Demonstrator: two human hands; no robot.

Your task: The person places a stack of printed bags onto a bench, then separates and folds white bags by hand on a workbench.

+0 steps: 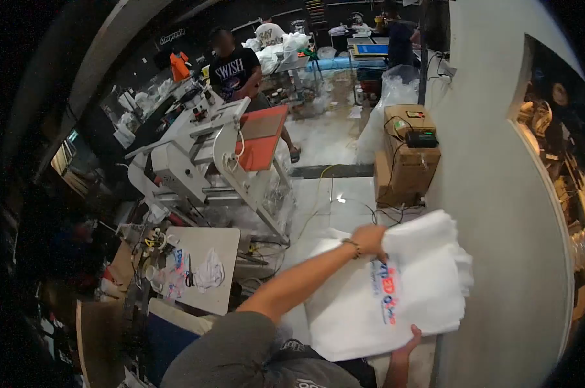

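A thick stack of white printed sheets (428,271), soft like cloth or thin plastic, lies in front of me with its layered edges toward the right. Red and blue lettering runs across the top layer. My left hand (370,241), with a bracelet at the wrist, reaches over the stack, its fingers closed on the upper part near the lettering. At the lower edge, my right hand (406,343) holds the stack from below, thumb up against its side; the other fingers are hidden beneath.
On the left, a small table (218,294) bears scissors (189,270) and crumpled printed pieces. Beyond stands a white-framed machine (195,168) with a red board (263,139). Cardboard boxes (409,165) with cables stand by the right wall (493,194). Several people are farther back.
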